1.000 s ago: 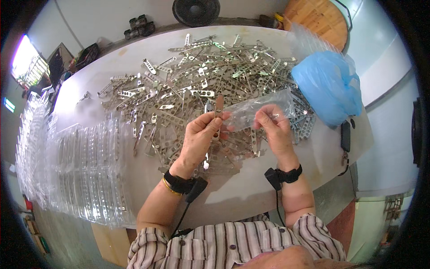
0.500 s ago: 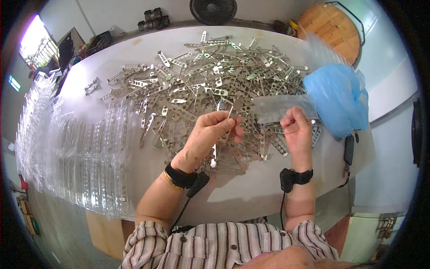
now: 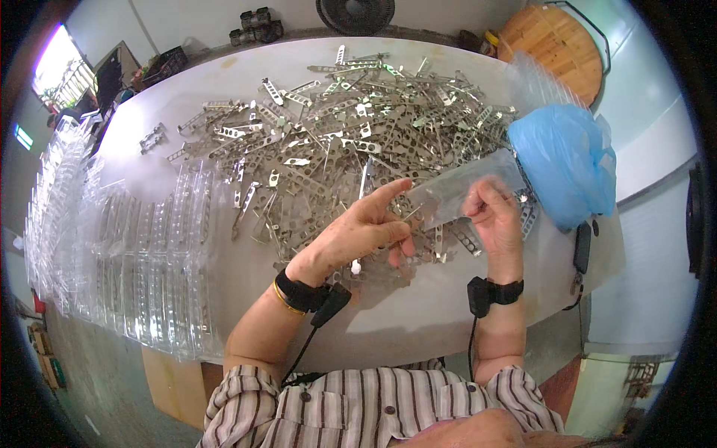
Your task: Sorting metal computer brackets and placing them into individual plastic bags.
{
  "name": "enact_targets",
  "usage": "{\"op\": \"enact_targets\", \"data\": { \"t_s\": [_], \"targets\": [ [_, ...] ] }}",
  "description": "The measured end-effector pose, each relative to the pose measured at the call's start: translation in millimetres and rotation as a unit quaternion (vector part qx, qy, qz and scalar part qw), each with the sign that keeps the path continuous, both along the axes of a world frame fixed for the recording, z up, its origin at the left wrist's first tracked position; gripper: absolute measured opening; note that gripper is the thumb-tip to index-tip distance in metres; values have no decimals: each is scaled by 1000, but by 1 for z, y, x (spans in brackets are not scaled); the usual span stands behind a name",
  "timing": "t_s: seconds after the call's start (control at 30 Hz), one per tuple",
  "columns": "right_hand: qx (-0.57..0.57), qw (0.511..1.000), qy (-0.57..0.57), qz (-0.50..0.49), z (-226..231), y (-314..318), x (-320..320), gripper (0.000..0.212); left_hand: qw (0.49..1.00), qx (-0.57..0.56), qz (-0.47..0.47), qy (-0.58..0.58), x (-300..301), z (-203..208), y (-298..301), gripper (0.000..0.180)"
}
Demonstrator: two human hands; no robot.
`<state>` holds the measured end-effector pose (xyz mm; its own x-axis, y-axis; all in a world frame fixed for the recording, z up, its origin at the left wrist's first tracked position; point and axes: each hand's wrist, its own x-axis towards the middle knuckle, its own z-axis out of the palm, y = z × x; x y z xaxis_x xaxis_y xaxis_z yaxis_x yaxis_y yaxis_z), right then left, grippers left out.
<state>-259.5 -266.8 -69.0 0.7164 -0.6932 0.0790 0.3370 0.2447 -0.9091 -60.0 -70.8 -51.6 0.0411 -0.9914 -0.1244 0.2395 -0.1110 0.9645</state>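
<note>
My left hand [image 3: 366, 230] is over the near side of a heap of flat metal strips with round holes [image 3: 351, 142]. Its index finger points out to the right. Between the thumb and the bent fingers is a thin strip [image 3: 412, 215], seen nearly edge-on and partly hidden. A clear plastic bag [image 3: 455, 196] slants from that strip up towards the right. My right hand [image 3: 493, 213] is closed on the near edge of the bag, with fingers curled. What lies inside the bag cannot be made out.
Clear ribbed plastic trays [image 3: 153, 261] are stacked at the left. A blue plastic bag [image 3: 560, 164] bulges at the right, with more clear plastic [image 3: 545, 78] behind it. A dark key fob [image 3: 581, 250] lies near the table's right edge. A black fan [image 3: 355, 15] stands beyond the table.
The clear bag has tilted, its left end now lower and close to my left thumb. My left index finger has straightened, and the hand has shifted slightly right and nearer to me.
</note>
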Motion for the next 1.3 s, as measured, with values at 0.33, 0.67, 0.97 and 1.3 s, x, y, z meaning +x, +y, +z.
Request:
{"op": "enact_targets", "data": {
  "t_s": [0.33,0.67,0.97,1.3],
  "targets": [
    [-51,990,120,49,11,30,9,19,1000,5,-15,5,-7,-8,-6,36],
    [-107,968,193,122,10,51,20,22,1000,2,-8,11,-16,-16,-11,24],
    [-101,977,176,60,11,40,15,19,994,-26,-2,-107,-12,-19,-10,29],
    [-74,962,179,192,5,41,14,36,993,-30,-37,-107,-9,-12,-5,61]
  ]
}}
